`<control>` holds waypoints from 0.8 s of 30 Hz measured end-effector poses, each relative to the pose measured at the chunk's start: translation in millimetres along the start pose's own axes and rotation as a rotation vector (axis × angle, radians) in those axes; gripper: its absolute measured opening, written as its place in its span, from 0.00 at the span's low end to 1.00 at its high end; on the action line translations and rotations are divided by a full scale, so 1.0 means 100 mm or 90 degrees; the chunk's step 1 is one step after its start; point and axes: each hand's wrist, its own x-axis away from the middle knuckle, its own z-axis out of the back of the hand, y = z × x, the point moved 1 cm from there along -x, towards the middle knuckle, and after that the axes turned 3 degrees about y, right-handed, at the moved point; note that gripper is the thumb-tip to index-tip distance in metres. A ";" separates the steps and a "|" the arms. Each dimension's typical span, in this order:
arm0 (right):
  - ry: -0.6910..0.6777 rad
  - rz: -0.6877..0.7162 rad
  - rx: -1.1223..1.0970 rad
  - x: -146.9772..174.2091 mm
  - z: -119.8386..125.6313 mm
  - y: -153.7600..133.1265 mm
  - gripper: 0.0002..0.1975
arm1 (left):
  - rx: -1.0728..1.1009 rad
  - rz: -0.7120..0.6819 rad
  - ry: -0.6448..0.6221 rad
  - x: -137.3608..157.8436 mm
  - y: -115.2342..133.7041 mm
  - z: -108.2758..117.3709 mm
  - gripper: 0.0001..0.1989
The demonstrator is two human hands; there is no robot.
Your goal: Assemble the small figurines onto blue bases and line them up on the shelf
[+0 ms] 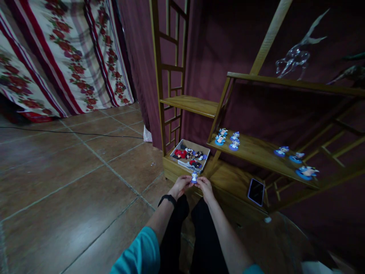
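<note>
A small white and purple figurine (194, 177) on a round purple base is held upright between both hands, just in front of the cardboard box. My left hand (181, 185) pinches it from the left side, and my right hand (204, 186) grips the base from the right. Behind them the open box (174, 154) holds several figurines in red, black and white, lying jumbled. On the slanted-looking wooden shelf (253, 151) to the right stand several similar figurines: a group at its left end, with a purple-based one (234, 145), and another group at its right end, with a blue-based one (307, 172).
A dark-screened phone or tablet (256, 191) lies on the lower board at right. A bare upper shelf board (191, 104) juts out at left. A clear glass deer-like ornament (295, 59) stands on the top shelf. A cable (71, 132) runs across the tiled floor.
</note>
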 end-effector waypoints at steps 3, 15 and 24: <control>0.004 -0.002 -0.001 0.00 -0.01 0.00 0.12 | -0.001 -0.002 -0.002 0.01 0.01 0.00 0.02; -0.007 -0.018 0.002 -0.01 0.02 0.03 0.11 | 0.000 -0.005 -0.011 -0.01 -0.02 0.01 0.02; -0.010 -0.020 0.007 -0.02 0.02 0.03 0.12 | 0.003 0.012 0.011 -0.05 -0.02 0.02 0.02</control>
